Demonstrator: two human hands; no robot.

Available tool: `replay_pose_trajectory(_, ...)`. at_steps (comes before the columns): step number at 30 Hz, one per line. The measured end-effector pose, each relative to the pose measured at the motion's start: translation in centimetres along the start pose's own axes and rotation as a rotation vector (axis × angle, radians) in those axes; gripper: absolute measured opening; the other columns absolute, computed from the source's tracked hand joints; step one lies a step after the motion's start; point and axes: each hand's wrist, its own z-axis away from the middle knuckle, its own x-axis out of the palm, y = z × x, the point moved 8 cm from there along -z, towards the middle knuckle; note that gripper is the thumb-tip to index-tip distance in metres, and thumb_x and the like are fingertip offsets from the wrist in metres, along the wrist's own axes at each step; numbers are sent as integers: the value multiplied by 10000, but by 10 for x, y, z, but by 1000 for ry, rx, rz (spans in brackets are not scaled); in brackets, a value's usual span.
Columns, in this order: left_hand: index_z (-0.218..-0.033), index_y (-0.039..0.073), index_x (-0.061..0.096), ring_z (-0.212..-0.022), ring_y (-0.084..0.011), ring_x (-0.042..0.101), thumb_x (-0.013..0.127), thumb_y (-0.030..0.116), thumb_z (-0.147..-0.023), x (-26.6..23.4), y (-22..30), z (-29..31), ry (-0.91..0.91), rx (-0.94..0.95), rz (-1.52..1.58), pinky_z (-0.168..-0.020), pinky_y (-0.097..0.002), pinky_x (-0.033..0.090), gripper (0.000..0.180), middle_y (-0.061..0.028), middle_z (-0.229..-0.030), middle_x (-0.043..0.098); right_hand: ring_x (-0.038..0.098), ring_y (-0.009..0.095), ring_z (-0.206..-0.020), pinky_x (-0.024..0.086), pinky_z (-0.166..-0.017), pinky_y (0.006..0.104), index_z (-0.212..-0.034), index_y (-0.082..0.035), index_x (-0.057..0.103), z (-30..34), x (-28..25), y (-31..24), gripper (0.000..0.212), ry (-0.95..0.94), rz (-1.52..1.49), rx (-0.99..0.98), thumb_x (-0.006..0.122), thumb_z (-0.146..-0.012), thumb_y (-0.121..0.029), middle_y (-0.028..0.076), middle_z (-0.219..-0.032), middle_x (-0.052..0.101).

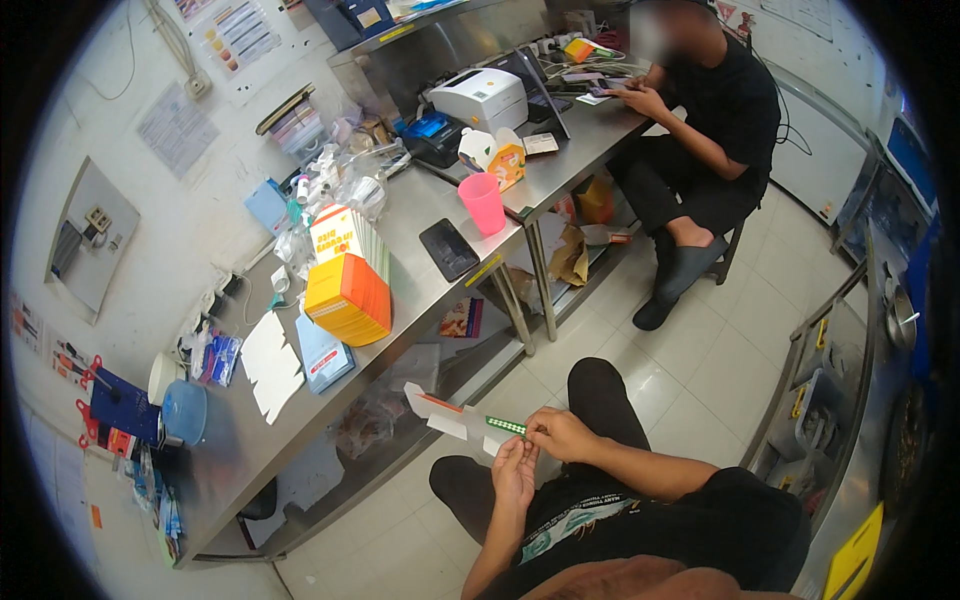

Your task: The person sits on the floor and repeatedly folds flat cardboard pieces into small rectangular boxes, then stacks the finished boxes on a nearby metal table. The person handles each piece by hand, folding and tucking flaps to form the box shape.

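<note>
In front of my lap I hold a partly unfolded card carton [462,424], white inside with an orange edge and several flaps. My left hand [514,474] pinches its near edge from below. The fingers of my right hand [560,436] are closed at the end of a green strip with pale dots [506,426], which lies against the carton. Whether the strip is part of the carton or separate, I cannot tell. Both hands almost touch each other over my knees.
On the steel table [415,300] stand stacked orange cartons [350,300], a blue box [324,356], a white card sheet [268,366], a black phone [449,249] and a pink cup [482,205]. Beyond are a folded food box [508,160] and a white printer [480,98]. A person [715,110] sits at the far right.
</note>
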Motion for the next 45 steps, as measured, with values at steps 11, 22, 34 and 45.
replay_pose_trajectory(11,-1202,9,613,-1007,-209,698,627,33,-1040,7,0,4,13,-73,-16,-969,-378,599,165,-127,-1103,695,726,321,-870,583,-786,405,-990,14,691,4,-1,8,120,29,6,5,700,-911,-75,191,-988,698)
replay_pose_trajectory(22,-1127,88,546,-878,-174,700,629,51,-1040,11,1,6,-10,-119,-201,-798,-340,572,126,-72,-1002,701,666,425,-1052,545,-913,484,-1155,-38,644,12,20,28,351,-138,43,165,767,-835,-115,222,-1104,671)
replay_pose_trajectory(34,-1058,48,665,-733,-178,673,714,52,-895,19,14,13,-77,-17,-1364,-677,-364,533,170,-72,-964,705,725,260,-926,576,-895,406,-1475,-1,490,8,-28,42,698,202,-166,439,789,-923,-307,191,-1281,677)
replay_pose_trajectory(45,-1194,55,696,-1027,-419,668,728,106,-823,61,32,34,-286,353,-1780,-886,-499,546,376,-193,-1110,667,727,427,-1082,552,-961,469,-1292,65,634,12,-37,70,491,320,-216,581,716,-966,-292,265,-1127,743)
